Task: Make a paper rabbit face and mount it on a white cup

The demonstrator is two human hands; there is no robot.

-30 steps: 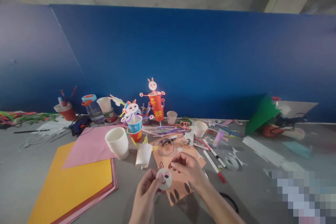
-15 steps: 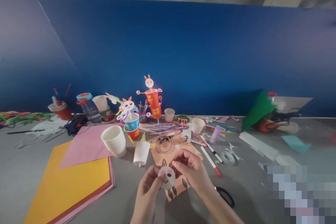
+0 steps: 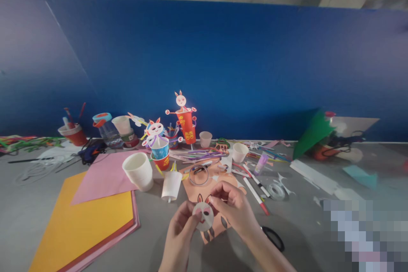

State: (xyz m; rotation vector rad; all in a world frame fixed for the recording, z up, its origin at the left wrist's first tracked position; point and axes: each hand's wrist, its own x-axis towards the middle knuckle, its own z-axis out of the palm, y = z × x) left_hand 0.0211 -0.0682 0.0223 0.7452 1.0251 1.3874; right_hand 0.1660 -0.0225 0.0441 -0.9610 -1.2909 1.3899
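A round white paper rabbit face (image 3: 205, 221) with drawn eyes, pink cheeks and a red mouth is pinched at its left side by my left hand (image 3: 181, 225). My right hand (image 3: 231, 204) has thumb and forefinger closed on the rabbit's right paper ear (image 3: 208, 199); the other ear stands upright beside it. Under my hands lies an orange paper sheet (image 3: 219, 183) with leaf-shaped dark marks near its front edge. An upturned white paper cup (image 3: 172, 186) with a straw is just left of the sheet.
Coloured paper (image 3: 92, 212) is stacked at left, with a white cup (image 3: 138, 172) beside it. Cup figures with rabbit heads, including a red one (image 3: 186, 125), stand behind. Markers (image 3: 256, 195), clear tape (image 3: 276, 191), a glue stick (image 3: 261, 164) and black-handled scissors (image 3: 273, 239) lie at right.
Almost nothing differs. The rabbit face has shifted very slightly to the right, while both hands keep their pinch.
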